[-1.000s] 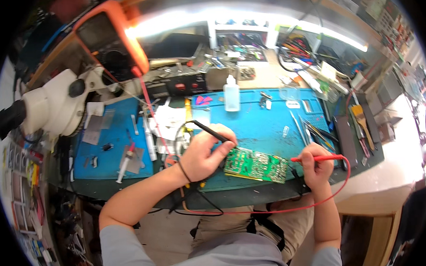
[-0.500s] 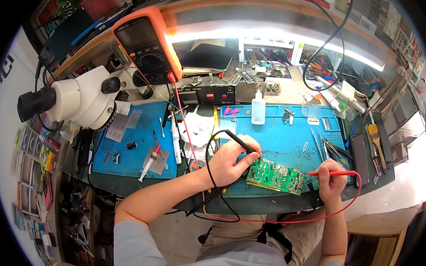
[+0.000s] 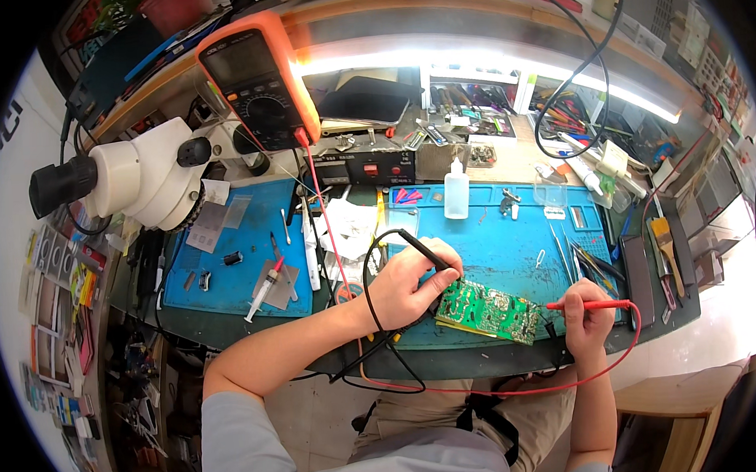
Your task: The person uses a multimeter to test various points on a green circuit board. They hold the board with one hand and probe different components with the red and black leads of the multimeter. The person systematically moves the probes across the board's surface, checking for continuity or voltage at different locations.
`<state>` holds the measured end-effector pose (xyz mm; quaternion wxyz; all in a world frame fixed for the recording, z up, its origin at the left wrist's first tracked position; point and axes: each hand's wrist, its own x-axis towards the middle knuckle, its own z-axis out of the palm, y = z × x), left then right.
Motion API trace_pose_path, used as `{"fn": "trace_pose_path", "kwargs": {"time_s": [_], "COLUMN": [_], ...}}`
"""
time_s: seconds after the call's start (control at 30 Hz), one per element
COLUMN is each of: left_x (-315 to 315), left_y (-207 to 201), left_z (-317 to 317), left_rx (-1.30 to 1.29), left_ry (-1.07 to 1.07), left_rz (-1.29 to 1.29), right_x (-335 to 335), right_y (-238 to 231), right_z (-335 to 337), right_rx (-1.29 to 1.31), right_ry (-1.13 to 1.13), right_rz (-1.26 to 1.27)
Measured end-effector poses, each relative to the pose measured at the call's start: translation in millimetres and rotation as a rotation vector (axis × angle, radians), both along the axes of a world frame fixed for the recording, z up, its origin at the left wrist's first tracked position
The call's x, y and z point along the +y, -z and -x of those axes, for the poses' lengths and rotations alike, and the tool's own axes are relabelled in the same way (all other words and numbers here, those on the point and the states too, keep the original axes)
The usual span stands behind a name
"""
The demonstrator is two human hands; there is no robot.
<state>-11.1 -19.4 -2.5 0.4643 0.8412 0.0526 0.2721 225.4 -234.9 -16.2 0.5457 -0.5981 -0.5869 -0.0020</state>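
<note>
A green circuit board [image 3: 489, 312], its soldered side up, lies tilted near the front of the blue mat. My left hand [image 3: 397, 292] is closed around a black test probe [image 3: 422, 251] at the board's left end; the fingers hide the probe's tip. From the right, my right hand [image 3: 586, 321] grips a red test probe [image 3: 600, 305], its tip pointing left at the board's right end. Whether either tip touches the board I cannot tell. An orange multimeter [image 3: 257, 85] stands behind on the left, a red lead running down from it.
At the left is a white microscope [image 3: 143, 174] above a second blue mat with a syringe [image 3: 264, 291]. A squeeze bottle [image 3: 456, 190] stands behind the board. Tweezers [image 3: 594, 264] and a brush [image 3: 664, 244] lie right. Loose leads loop along the front edge.
Both hands keep their grip on the probes and barely move. The whole view shifts very slightly; the board stays in place.
</note>
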Motion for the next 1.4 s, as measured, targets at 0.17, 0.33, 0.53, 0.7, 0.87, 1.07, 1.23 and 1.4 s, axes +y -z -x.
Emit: {"fn": "trace_pose_path", "kwargs": {"time_s": [0.17, 0.33, 0.53, 0.7, 0.87, 1.07, 1.23, 1.4], "left_x": [-1.2, -0.4, -0.4, -0.3, -0.4, -2.0, -2.4, -0.6], "left_y": [-0.6, 0.4, 0.8, 1.0, -2.0, 0.8, 0.0, 2.9], "left_z": [-2.8, -1.2, -4.3, -3.9, -2.6, -4.6, -4.9, -5.6], "left_rx": [0.000, 0.029, 0.016, 0.013, 0.050, 0.014, 0.003, -0.015], "left_ry": [0.011, -0.010, -0.004, -0.007, 0.003, -0.013, -0.020, -0.017], "left_rz": [0.062, 0.033, 0.025, 0.029, 0.027, 0.048, 0.042, 0.014], "right_x": [1.3, 4.9, 4.7, 6.1, 7.1, 6.3, 7.0, 6.7], "right_y": [-6.6, -5.0, -5.6, -5.1, -5.3, -4.0, -4.4, -4.2], "right_z": [1.5, 0.8, 0.5, 0.4, 0.3, -0.9, -0.6, -0.8], "right_rx": [-0.022, 0.027, 0.024, 0.016, 0.018, 0.008, 0.008, 0.009], "right_ry": [0.008, -0.037, -0.047, -0.056, -0.062, -0.064, -0.068, -0.068], "right_rz": [0.001, -0.044, -0.068, -0.085, -0.096, -0.092, -0.099, -0.094]}}
